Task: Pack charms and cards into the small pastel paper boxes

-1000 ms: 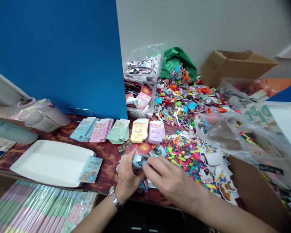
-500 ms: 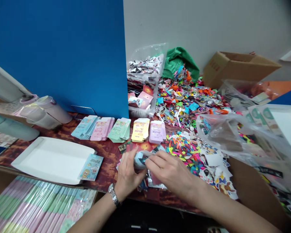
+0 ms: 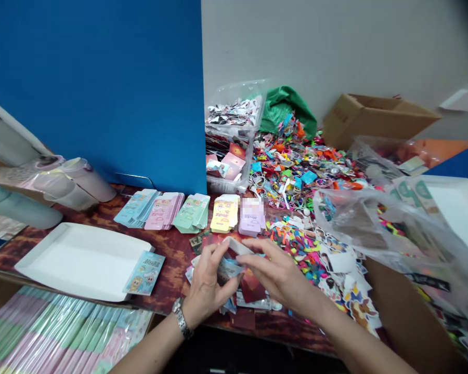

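A white tray (image 3: 74, 262) lies on the brown table (image 3: 175, 259), left of the left hand (image 3: 207, 286), which pinches a shiny packet (image 3: 229, 270) between thumb and fingers. The right hand (image 3: 276, 272) sits just beside the packet, fingers loosely spread; whether it grips anything is unclear. Colourful paper scraps (image 3: 296, 244) and a plastic bag (image 3: 354, 223) lie further right.

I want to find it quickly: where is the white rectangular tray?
The white rectangular tray lies left in the head view, on the brown patterned tabletop, beside a pale blue card.
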Demonstrator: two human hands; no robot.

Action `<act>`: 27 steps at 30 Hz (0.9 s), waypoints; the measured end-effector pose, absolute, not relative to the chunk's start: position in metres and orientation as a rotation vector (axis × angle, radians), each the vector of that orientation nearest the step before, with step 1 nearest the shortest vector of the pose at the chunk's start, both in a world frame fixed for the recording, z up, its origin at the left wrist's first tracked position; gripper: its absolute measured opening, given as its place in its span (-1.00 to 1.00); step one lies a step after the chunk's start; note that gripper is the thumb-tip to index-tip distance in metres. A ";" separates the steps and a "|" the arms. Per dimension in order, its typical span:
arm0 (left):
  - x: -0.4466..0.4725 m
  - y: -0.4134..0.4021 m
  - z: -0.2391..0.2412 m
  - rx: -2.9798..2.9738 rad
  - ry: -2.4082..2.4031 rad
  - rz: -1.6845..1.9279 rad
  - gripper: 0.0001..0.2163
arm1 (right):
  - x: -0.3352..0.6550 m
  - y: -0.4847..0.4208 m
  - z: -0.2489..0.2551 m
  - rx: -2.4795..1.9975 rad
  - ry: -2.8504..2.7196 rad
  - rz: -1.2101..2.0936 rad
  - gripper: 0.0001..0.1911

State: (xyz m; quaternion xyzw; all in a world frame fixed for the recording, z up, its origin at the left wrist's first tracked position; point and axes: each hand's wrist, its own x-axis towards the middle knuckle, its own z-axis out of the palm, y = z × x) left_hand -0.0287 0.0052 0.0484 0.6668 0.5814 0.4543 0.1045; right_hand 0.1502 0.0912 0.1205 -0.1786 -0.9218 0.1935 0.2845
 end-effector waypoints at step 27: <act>-0.028 0.000 0.048 2.026 1.875 1.042 -0.14 | 0.129 0.071 0.108 -0.803 -2.159 0.853 -0.78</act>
